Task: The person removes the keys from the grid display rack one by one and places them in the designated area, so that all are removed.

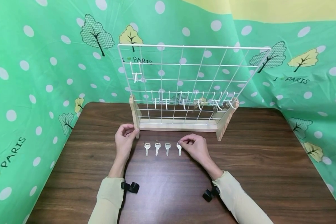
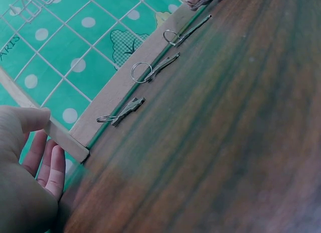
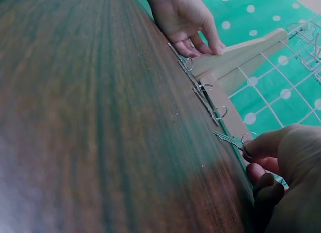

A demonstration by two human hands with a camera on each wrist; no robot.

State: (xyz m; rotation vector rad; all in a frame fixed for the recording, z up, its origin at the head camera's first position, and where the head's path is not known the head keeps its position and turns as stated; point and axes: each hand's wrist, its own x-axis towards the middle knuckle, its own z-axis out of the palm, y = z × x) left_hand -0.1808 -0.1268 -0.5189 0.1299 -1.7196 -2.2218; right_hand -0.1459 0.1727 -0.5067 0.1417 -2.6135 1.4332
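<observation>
Several silver keys with rings lie in a row on the table, in front of a white wire grid rack [image 1: 177,127] with wooden end supports. My right hand [image 1: 195,147] pinches the rightmost key [image 1: 179,150] by its head and ring; the right wrist view shows this key [image 3: 229,139] with its blade pointing away from the fingertips. The other keys, a left one [image 1: 147,149], a second [image 1: 157,148] and a third [image 1: 167,148], lie untouched. My left hand [image 1: 124,140] grips the rack's left wooden support [image 2: 67,140], thumb on one side and fingers on the other.
White hooks [image 1: 184,103] line a low bar of the grid, and another hook [image 1: 136,76] hangs at its upper left. Keys [image 1: 215,109] hang from hooks on the right. A green patterned cloth [image 1: 56,56] rises behind and beside the brown table [image 1: 268,161].
</observation>
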